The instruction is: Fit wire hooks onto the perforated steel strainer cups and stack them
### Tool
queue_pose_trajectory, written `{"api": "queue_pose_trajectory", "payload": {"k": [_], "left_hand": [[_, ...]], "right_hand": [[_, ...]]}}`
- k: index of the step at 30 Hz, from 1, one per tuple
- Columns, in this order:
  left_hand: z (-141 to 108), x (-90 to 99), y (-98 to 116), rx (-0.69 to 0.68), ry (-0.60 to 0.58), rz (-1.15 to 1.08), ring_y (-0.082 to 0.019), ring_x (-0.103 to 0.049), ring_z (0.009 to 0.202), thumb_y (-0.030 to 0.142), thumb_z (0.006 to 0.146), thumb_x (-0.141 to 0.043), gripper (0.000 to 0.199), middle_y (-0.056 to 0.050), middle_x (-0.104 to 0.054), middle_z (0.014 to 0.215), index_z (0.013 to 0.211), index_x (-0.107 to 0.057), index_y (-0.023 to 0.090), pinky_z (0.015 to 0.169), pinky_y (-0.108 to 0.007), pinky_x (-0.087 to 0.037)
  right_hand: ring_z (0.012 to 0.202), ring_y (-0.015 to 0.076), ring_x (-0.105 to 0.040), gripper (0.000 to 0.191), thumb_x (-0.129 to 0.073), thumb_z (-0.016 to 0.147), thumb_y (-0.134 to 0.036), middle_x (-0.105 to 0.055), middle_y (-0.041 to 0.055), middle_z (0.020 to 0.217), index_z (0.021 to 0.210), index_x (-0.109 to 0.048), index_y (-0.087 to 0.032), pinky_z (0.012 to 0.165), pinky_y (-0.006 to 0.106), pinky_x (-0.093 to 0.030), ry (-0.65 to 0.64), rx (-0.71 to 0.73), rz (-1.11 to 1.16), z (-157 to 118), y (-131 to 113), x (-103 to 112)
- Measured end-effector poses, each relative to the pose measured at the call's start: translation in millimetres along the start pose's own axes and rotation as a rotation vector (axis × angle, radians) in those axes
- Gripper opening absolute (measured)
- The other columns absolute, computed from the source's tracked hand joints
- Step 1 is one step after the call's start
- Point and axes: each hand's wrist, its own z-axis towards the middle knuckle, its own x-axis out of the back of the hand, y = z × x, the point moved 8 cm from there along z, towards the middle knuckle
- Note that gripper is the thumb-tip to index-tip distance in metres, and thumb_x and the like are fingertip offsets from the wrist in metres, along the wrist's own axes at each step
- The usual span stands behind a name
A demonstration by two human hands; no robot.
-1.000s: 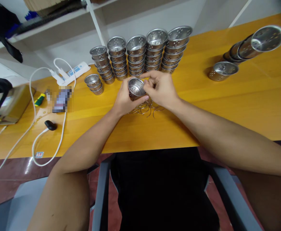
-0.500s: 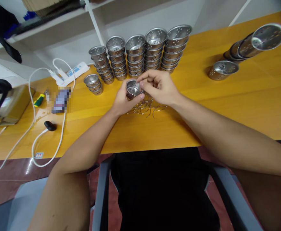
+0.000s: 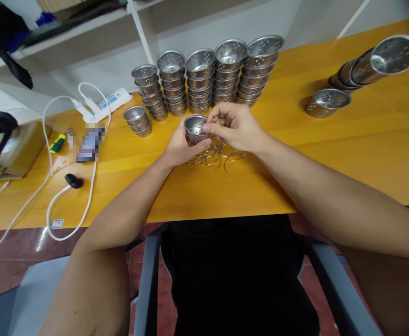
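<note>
My left hand [image 3: 182, 145] is wrapped round a small perforated metal cup [image 3: 194, 127], its open mouth tilted up toward me. The thumb lies along the near side of the cup. At the cup's right rim, my right hand [image 3: 233, 125] has thumb and index finger pinched together, the other fingers curled. Whatever the pinch holds is too small or hidden to make out. Beneath and just right of the cup lies a loose pile of thin curved metal wires [image 3: 222, 158], partly covered by both hands.
Several tall stacks of perforated cups [image 3: 200, 81] stand behind my hands, with a shorter stack [image 3: 137, 121] to their left. Far right are a tipped stack [image 3: 362, 70] and a single cup [image 3: 325, 106]. A power strip [image 3: 108, 106], phone [image 3: 90, 144], screwdriver [image 3: 58, 143] and white cables lie left.
My right index finger has drawn back from over the cup's mouth and curled, and the pinch now sits at the right rim. The left hand keeps its hold; the view has shifted slightly.
</note>
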Motion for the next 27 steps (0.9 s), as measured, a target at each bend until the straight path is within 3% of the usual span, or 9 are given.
{"api": "queue_pose_trajectory", "payload": {"k": [6, 14, 22, 27], "left_hand": [[-1.1, 0.1, 4.7, 0.019, -0.017, 0.018, -0.034, -0.082, 0.147, 0.094, 0.113, -0.081, 0.098, -0.013, -0.078, 0.152, 0.178, -0.052, 0.027, 0.141, -0.06, -0.064], [-1.9, 2.4, -3.5, -0.031, 0.022, 0.015, -0.032, -0.083, 0.137, 0.094, 0.11, -0.086, 0.096, -0.011, -0.078, 0.143, 0.171, -0.057, 0.025, 0.135, -0.06, -0.068], [-2.1, 0.3, -12.9, -0.056, -0.018, 0.011, -0.033, -0.083, 0.141, 0.092, 0.112, -0.085, 0.098, -0.012, -0.076, 0.152, 0.179, -0.05, 0.03, 0.136, -0.057, -0.067], [-0.7, -0.1, -9.6, -0.048, -0.011, 0.008, -0.032, -0.084, 0.138, 0.095, 0.112, -0.083, 0.099, -0.011, -0.076, 0.15, 0.179, -0.05, 0.03, 0.134, -0.058, -0.069]], "right_hand": [[0.069, 0.0208, -0.056, 0.09, -0.104, 0.069, -0.113, -0.065, 0.0008, 0.074, 0.091, -0.074, -0.031, 0.059, 0.038, -0.05, 0.015, 0.011, -0.02, 0.4, -5.2, 0.6], [0.073, 0.0209, -0.058, 0.08, -0.109, 0.079, -0.101, -0.068, 0.0018, 0.08, 0.097, -0.078, -0.029, 0.064, 0.038, -0.052, -0.022, 0.026, -0.007, -0.6, 1.0, 1.7], [0.071, 0.0198, -0.056, 0.085, -0.106, 0.075, -0.107, -0.068, 0.0018, 0.081, 0.093, -0.077, -0.029, 0.064, 0.038, -0.053, -0.01, 0.048, -0.012, -0.3, -1.7, 1.6], [0.074, 0.0208, -0.058, 0.078, -0.105, 0.084, -0.102, -0.071, 0.0032, 0.087, 0.101, -0.081, -0.03, 0.067, 0.04, -0.054, -0.006, 0.068, -0.044, -2.4, -2.0, 1.7]]}}
